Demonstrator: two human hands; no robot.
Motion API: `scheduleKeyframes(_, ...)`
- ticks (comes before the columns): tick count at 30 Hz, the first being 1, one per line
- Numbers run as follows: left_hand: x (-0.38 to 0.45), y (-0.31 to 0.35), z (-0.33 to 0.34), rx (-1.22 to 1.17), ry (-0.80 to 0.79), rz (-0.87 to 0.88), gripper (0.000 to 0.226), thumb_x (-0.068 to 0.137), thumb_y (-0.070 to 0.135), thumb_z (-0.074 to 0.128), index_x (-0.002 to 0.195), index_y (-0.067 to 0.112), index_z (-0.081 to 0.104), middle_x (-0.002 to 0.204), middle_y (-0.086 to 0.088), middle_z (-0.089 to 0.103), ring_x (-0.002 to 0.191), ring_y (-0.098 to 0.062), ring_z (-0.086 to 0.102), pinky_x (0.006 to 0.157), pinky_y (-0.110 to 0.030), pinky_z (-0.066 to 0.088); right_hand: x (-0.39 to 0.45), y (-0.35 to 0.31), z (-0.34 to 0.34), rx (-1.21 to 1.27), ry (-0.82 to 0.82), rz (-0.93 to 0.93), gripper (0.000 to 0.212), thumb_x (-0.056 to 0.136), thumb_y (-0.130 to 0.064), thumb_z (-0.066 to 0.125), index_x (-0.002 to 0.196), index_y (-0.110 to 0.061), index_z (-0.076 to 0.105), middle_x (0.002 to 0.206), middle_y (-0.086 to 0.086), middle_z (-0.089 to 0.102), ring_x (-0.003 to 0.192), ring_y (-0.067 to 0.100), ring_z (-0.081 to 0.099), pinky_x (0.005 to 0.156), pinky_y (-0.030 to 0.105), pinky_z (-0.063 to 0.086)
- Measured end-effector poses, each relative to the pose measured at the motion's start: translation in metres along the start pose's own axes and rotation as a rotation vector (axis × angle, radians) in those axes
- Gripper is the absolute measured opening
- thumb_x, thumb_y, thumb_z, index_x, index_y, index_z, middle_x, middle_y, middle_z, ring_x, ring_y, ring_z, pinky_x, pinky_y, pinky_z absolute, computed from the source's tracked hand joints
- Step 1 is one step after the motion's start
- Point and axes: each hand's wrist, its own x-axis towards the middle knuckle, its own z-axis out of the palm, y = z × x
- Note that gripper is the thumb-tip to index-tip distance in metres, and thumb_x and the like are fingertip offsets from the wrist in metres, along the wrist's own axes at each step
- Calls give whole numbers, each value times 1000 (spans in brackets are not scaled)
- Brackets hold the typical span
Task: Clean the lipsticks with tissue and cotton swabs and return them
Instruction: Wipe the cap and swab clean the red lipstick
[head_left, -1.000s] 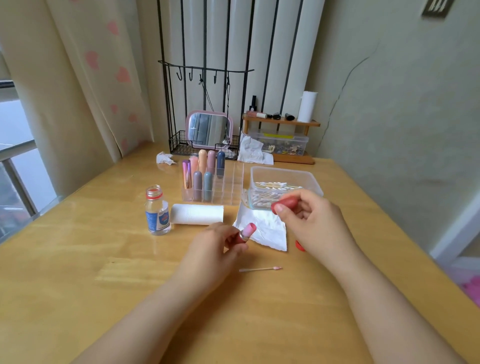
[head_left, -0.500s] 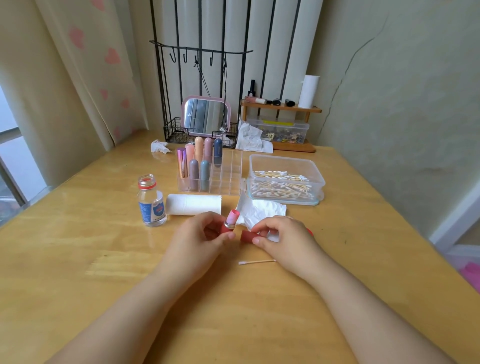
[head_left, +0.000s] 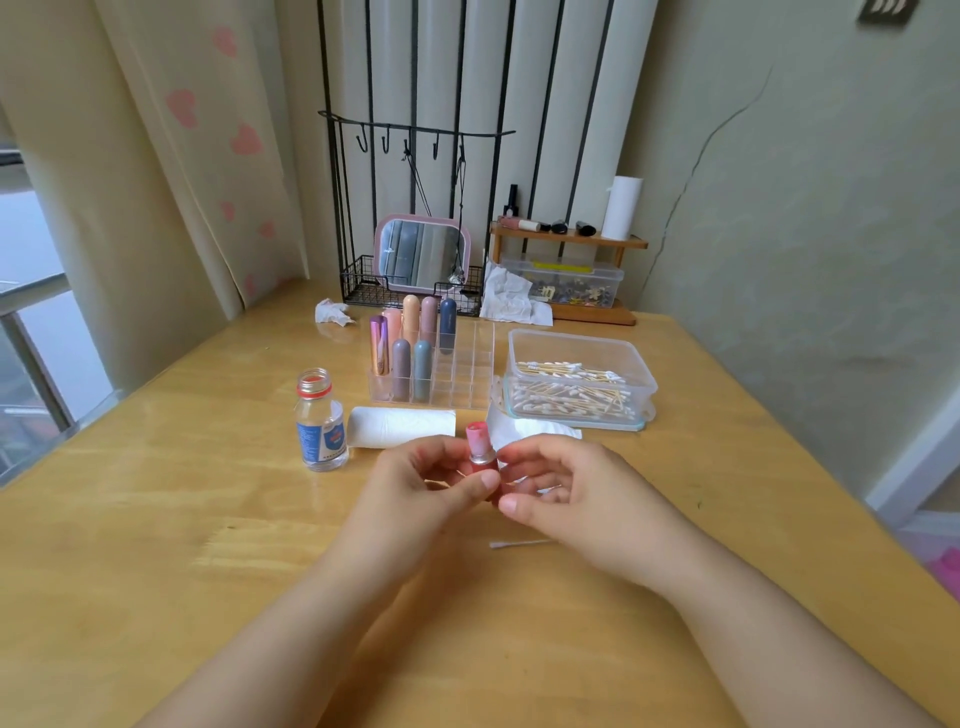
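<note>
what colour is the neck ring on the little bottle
Red, on the bottle, clearest in the head view.

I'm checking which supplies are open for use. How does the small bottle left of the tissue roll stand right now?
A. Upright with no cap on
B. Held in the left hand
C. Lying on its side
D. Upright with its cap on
A: the small bottle stands upright on the table, its mouth open and uncapped.

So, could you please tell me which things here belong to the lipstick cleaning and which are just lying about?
Job: open lipstick held by left hand and right hand; tissue; cotton swab; swab box; lipstick organizer; tissue roll.
Lying about: mirror; wooden shelf; crumpled tissue.
</note>
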Motion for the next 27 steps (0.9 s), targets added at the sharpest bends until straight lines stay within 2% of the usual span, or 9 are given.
scheduleKeyframes(1,-1,1,0,-18,-5,1,10,73,18,77,82,15,73,76,-3,67,75,-17,55,75,-28,45,-1,-2,2,34,1,-2,29,81,-9,72,97,-31,61,98,-5,68,87,5,66,84,21,53)
scheduleKeyframes(3,-2,2,1,-52,-8,3,17,68,24,82,80,16,74,77,-4,67,76,-19,55,78,-34,46,-2,-3,8,91,45,-14,28,80,-4,71,89,-29,62,91,0,70,85,10,68,77,21,55)
scheduleKeyframes(7,-3,4,3,-116,-5,-28,21,61,25,86,76,16,74,74,-4,66,76,-19,56,80,-35,47,-9,3,22,206,161,-34,23,79,1,71,80,-21,64,76,-2,68,70,5,64,62,14,50)
scheduleKeyframes(10,-5,7,3,-163,-50,-59,24,61,21,85,78,11,73,78,-8,68,79,-20,59,81,-31,49,-13,4,26,281,205,-58,17,78,2,70,81,-14,65,75,3,68,64,6,62,62,17,51)
scheduleKeyframes(13,-6,11,1,-256,-128,-73,26,66,15,82,88,8,71,83,-6,72,82,-14,65,78,-20,52,-19,5,25,268,264,-76,16,75,-2,74,78,-15,66,71,4,68,62,9,62,65,26,55)
scheduleKeyframes(17,-6,12,-1,-314,-162,-40,25,64,16,77,88,12,74,85,0,72,76,-7,64,71,-16,49,-24,5,26,164,347,-105,18,70,-8,78,74,-19,64,62,-6,63,54,4,54,58,15,46)
scheduleKeyframes(20,-7,13,-4,-313,-196,-22,25,60,29,75,84,21,77,84,5,71,73,-4,62,78,-20,50,-26,5,27,142,352,-118,20,69,-8,79,73,-19,63,59,-11,59,52,4,51,56,13,44)
scheduleKeyframes(24,-7,12,-4,-268,-205,-7,21,68,30,77,87,21,77,94,3,72,85,-12,63,93,-42,44,-27,5,29,138,333,-132,19,69,-8,78,75,-19,64,60,-10,59,54,7,52,56,14,44)
scheduleKeyframes(27,-8,11,-4,-282,-218,19,39,59,47,83,87,22,76,96,4,72,86,-11,62,92,-39,45,-28,6,30,139,320,-146,18,73,-11,77,80,-24,65,70,-11,64,60,10,58,62,21,50)
